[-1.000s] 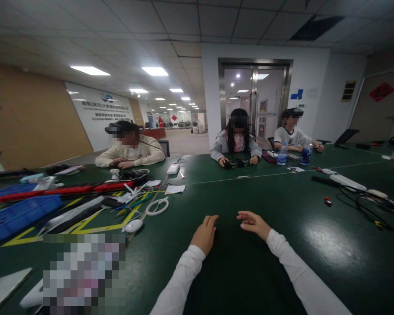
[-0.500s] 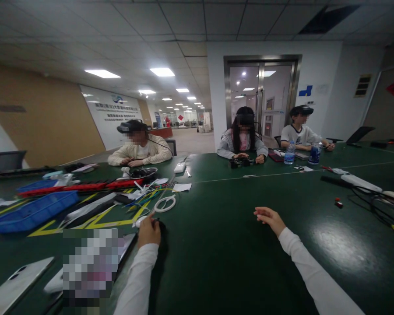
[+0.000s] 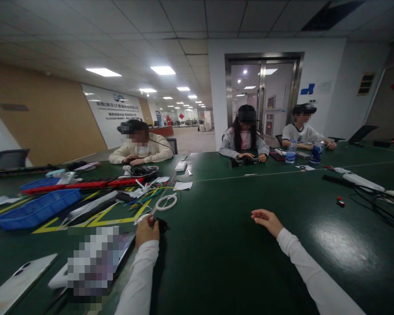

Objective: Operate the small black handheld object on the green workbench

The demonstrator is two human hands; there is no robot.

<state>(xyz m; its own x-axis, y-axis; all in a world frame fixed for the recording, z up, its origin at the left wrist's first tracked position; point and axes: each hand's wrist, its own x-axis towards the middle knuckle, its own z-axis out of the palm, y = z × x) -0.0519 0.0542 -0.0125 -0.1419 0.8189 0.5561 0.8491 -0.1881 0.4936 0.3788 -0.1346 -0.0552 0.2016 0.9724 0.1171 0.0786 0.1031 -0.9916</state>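
My left hand [image 3: 147,232] is closed at the left of the green table, its fingers curled around the edge of a small black object [image 3: 163,225]. Much of that object is hidden by the fingers, and I cannot make out its kind. A small white item [image 3: 140,219] lies just beyond the knuckles, partly covered. To the right, my right hand [image 3: 268,220] hovers over or rests on the bare tabletop, fingers loosely stretched and pointing left, with nothing in it. Whether it touches the table I cannot tell.
A coiled white cable [image 3: 166,201], a blue tray [image 3: 36,210] and a white phone [image 3: 21,282] are on the left. Black cables [image 3: 374,205] lie at the right, near a small red-and-black piece [image 3: 340,201]. Three people in headsets sit across the table.
More of the black object shows at the right of my left hand, which has turned slightly. My right hand has shifted a little left and down. The view has moved slightly.
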